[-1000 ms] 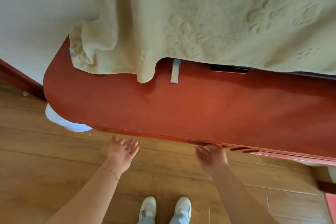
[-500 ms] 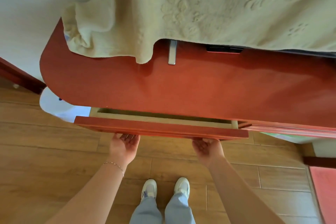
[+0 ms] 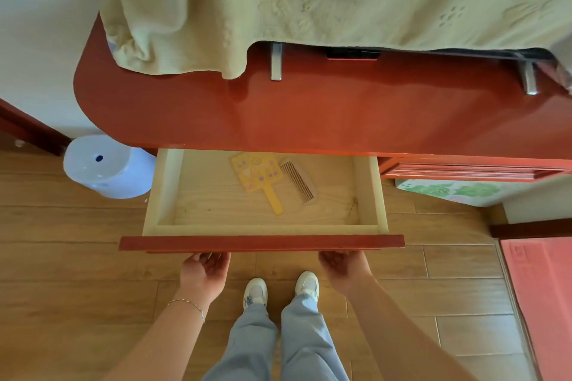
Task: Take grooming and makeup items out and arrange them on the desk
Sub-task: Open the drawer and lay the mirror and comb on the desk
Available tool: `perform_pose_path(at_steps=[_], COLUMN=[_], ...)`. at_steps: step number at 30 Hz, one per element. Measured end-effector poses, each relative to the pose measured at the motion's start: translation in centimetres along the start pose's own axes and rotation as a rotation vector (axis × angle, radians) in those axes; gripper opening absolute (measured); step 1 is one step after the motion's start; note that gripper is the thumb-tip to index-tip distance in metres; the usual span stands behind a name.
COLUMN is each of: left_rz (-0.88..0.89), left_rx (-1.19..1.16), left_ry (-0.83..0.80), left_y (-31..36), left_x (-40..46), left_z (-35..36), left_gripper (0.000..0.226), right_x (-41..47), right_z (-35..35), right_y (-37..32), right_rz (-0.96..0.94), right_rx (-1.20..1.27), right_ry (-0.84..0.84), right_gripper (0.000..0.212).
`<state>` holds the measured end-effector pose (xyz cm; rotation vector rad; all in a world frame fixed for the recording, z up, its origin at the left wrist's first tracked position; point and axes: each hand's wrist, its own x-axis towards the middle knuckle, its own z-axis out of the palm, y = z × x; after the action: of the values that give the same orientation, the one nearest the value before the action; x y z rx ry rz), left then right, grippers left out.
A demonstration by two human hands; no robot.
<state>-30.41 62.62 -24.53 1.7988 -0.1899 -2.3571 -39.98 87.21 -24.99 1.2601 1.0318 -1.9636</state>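
Observation:
The red desk [image 3: 340,114] has its wide drawer [image 3: 261,243] pulled far out. Inside on the pale wood bottom lie a yellow hand mirror [image 3: 258,178] with its handle toward me and a pale comb [image 3: 298,181] just to its right. My left hand [image 3: 204,272] and my right hand [image 3: 345,271] both grip the underside of the drawer's red front panel from below, fingers curled up behind its lower edge. Their fingertips are hidden by the panel.
A pale green towel [image 3: 309,3] drapes over something at the back of the desk. A light blue round container [image 3: 105,165] stands on the wooden floor at the left. A green-patterned box [image 3: 448,192] sits under the desk at the right, a pink mat [image 3: 541,294] further right.
The drawer went from shut to barely open to pulled far out, with both hands drawing it toward me. The mirror and comb inside have come into view.

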Motion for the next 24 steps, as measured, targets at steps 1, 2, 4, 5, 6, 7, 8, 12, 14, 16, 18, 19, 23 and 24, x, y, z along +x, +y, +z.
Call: perform_pose_path(at_steps=[1, 2, 4, 5, 6, 7, 8, 12, 14, 16, 18, 19, 23, 24], left_rz=[-0.004, -0.008, -0.019, -0.024, -0.027, -0.033, -0.041, -0.067, -0.071, -0.067, -0.07, -0.066, -0.054, -0.064], left_rx=[0.002, 0.005, 0.015, 0.02, 0.025, 0.032, 0.042, 0.09, 0.109, 0.148, 0.18, 0.193, 0.2, 0.223], left_ry=[0.004, 0.007, 0.011, 0.013, 0.016, 0.017, 0.018, 0.058, 0.07, 0.068, 0.072, 0.071, 0.07, 0.051], left_y=[-0.1, -0.1, -0.3, -0.3, -0.4, -0.5, -0.5, -0.7, -0.7, -0.7, -0.8, -0.9, -0.9, -0.8], left_x=[-0.3, -0.5, -0.9, -1.2, -1.4, -1.6, -1.7, -2.1, -2.1, -2.1, -2.2, -2.3, -2.8, -3.2], left_z=[-0.4, -0.8, -1.5, -1.8, -2.1, -2.4, -2.7, -3.8, -4.4, -4.9, -5.1, -5.2, -5.2, -5.2], left_gripper=[0.031, 0.031, 0.031, 0.031, 0.032, 0.032, 0.033, 0.043, 0.046, 0.04, 0.036, 0.037, 0.046, 0.047], right_x=[-0.3, -0.5, -0.9, -1.1, -1.2, -1.2, -1.2, -1.7, -2.1, -2.4, -2.5, -2.4, -1.9, -1.9], right_z=[-0.4, -0.8, -1.4, -1.8, -2.1, -2.4, -2.7, -3.6, -4.0, -4.3, -4.7, -4.9, -5.4, -5.5], right_y=[0.2, 0.5, 0.9, 1.2, 1.5, 1.7, 1.9, 2.4, 2.7, 3.0, 3.2, 3.3, 3.5, 3.6], right_rz=[0.001, 0.001, 0.003, 0.004, 0.006, 0.005, 0.005, 0.004, 0.013, 0.017, 0.014, 0.009, 0.01, 0.018], right_rx=[-0.006, -0.011, -0.018, -0.022, -0.021, -0.023, -0.023, -0.015, -0.008, 0.004, 0.013, 0.013, -0.075, -0.195], right_ry=[0.0, 0.001, -0.001, -0.001, -0.001, 0.001, 0.001, -0.011, -0.017, -0.022, -0.026, -0.031, -0.001, 0.032], right_gripper=[0.018, 0.018, 0.018, 0.018, 0.018, 0.018, 0.017, 0.016, 0.016, 0.018, 0.019, 0.02, 0.021, 0.021])
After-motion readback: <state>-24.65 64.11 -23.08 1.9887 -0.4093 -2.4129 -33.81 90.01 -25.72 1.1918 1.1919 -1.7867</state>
